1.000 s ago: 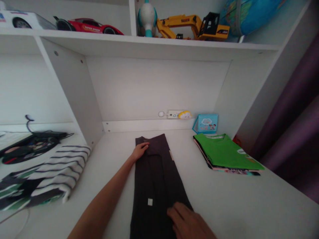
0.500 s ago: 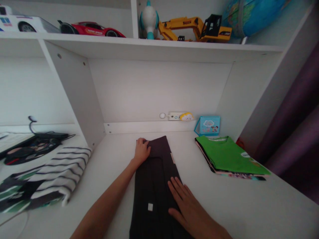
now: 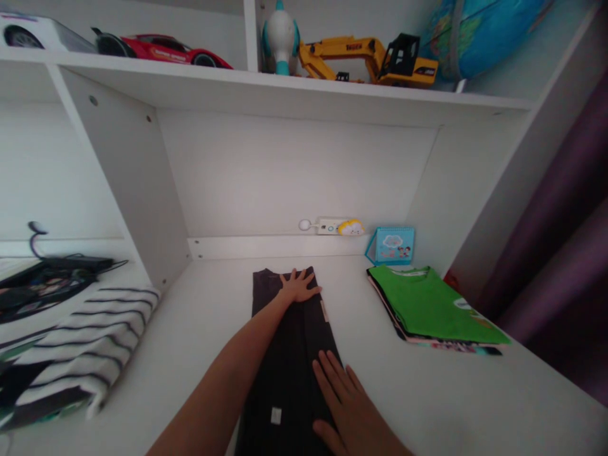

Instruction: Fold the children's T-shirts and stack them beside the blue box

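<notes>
A long dark garment (image 3: pixel 285 354), folded into a narrow strip, lies flat on the white desk (image 3: pixel 427 392), running away from me. My left hand (image 3: pixel 298 286) rests flat on its far end with fingers spread, open. My right hand (image 3: pixel 344 402) lies flat on the garment's near right side, fingers stretched out, open. A small white tag (image 3: pixel 276 415) shows on the cloth near my right hand.
A folded stack topped by a green shirt (image 3: pixel 430 307) sits at the right. Striped folded clothes (image 3: pixel 90 342) lie at the left. A small blue calendar (image 3: pixel 393 245) and a power strip (image 3: pixel 332 226) stand at the back wall. A toy excavator (image 3: pixel 370 58) stands on the shelf above.
My left hand slid right across the garment's far end and spread flat. My right hand stayed flat on the near part, shifting slightly nearer.
</notes>
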